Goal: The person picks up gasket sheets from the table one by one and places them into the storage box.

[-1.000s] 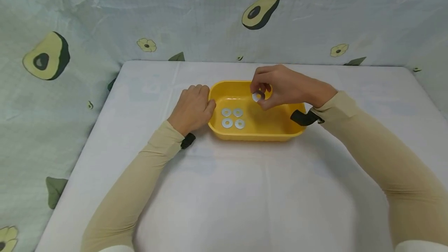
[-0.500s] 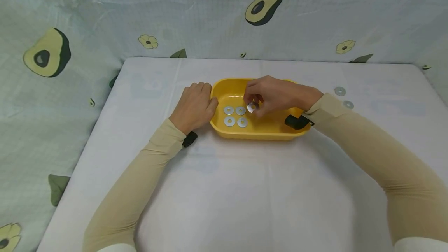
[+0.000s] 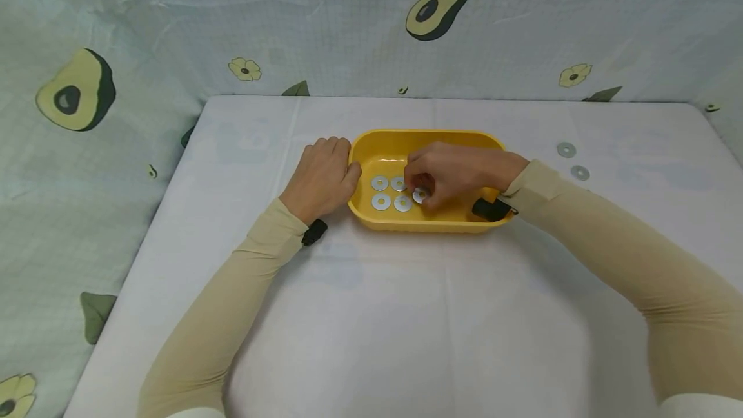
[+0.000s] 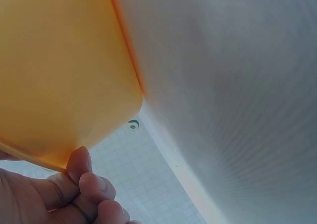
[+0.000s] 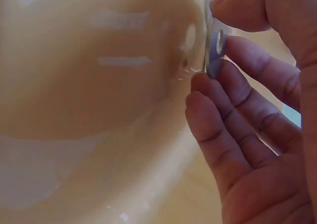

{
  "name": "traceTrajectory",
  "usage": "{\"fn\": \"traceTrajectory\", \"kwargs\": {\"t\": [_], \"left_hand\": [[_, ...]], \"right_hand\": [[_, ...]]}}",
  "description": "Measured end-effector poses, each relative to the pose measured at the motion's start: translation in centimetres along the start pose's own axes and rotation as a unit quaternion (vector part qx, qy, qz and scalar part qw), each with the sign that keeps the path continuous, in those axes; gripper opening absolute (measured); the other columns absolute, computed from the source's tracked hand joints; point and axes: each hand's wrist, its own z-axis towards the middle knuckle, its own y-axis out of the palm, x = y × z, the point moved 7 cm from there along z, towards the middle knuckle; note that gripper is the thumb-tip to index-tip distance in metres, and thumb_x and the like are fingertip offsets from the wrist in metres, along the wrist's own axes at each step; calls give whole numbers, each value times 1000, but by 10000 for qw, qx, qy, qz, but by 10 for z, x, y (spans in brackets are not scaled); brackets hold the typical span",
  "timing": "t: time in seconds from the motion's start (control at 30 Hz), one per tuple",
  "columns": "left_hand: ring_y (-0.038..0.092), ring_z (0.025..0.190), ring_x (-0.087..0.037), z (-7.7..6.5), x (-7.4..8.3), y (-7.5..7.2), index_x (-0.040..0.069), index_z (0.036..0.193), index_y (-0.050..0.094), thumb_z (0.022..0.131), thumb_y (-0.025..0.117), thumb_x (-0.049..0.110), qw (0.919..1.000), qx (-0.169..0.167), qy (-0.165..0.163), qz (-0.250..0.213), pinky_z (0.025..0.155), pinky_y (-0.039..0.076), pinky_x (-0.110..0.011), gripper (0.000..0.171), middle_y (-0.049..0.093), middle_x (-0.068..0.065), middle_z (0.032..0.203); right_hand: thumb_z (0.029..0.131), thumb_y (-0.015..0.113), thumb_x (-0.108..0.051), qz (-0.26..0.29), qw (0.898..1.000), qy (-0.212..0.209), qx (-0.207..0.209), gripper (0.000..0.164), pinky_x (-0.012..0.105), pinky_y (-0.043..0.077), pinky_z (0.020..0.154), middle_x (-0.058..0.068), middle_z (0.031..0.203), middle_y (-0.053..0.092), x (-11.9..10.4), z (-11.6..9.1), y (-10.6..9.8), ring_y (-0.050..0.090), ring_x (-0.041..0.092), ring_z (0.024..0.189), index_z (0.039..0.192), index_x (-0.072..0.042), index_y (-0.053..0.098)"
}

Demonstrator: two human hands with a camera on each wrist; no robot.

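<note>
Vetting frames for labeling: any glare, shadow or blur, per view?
Head: glint inside the yellow tray, soft shadow on the white tablecloth beside the right sleeve. Left wrist: fine striping across the tablecloth. Right wrist: hazy, low contrast, pale glare streaks on the tray's inside.

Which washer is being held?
The washer pinched in the right hand, inside the yellow tray; four other washers lie flat in it, and more washers lie on the table.

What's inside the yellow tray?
Four washers lie in the tray, and the right hand holds a fifth washer there. That hand covers part of the tray; I can't see underneath.
</note>
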Motion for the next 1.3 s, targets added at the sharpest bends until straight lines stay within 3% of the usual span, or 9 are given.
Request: {"fn": "traceTrajectory", "kwargs": {"t": [0.57, 0.8, 1.0, 1.13, 1.3], "left_hand": [[50, 77, -32, 0, 0, 0, 1, 94, 56, 100, 40, 23, 10000, -61, -43, -4, 72, 38, -40, 28, 51, -10, 80], [49, 76, -31, -1, 1, 0, 1, 93, 56, 101, 40, 22, 10000, -92, -35, 16, 71, 37, -38, 27, 50, -10, 79], [48, 75, -31, -2, 3, -1, 1, 93, 56, 102, 40, 22, 10000, -94, -6, 6, 70, 36, -37, 28, 49, -10, 79], [48, 76, -31, -2, 3, -1, 0, 94, 56, 101, 40, 21, 10000, -87, -23, -10, 71, 36, -37, 28, 50, -11, 79], [49, 78, -30, -2, 2, 0, -1, 96, 57, 101, 40, 22, 9999, -114, -81, -32, 72, 37, -38, 29, 51, -11, 81]], "right_hand": [[79, 79, -21, 19, 9995, 132, -286, 22, 25, 51, 77, -2, 95, 67, 3, 2, 8, 59, 9, 81, 100, -16, 73], [82, 83, -28, 155, 9988, 451, -144, 27, 30, 50, 82, -3, 99, 69, 5, -5, -3, 58, 13, 87, 104, -17, 74], [83, 82, -26, 196, 9955, 756, 541, 28, 35, 54, 88, 0, 101, 70, 9, -28, -37, 60, 15, 92, 107, -14, 73], [85, 81, -21, 34, 9890, 765, 1263, 24, 39, 56, 87, 2, 101, 72, 11, -52, -63, 62, 14, 89, 106, -11, 73], [88, 78, -18, -237, 9696, 901, 2261, 17, 24, 55, 77, 0, 100, 74, 14, -88, -90, 62, 11, 87, 104, -13, 75]]}}
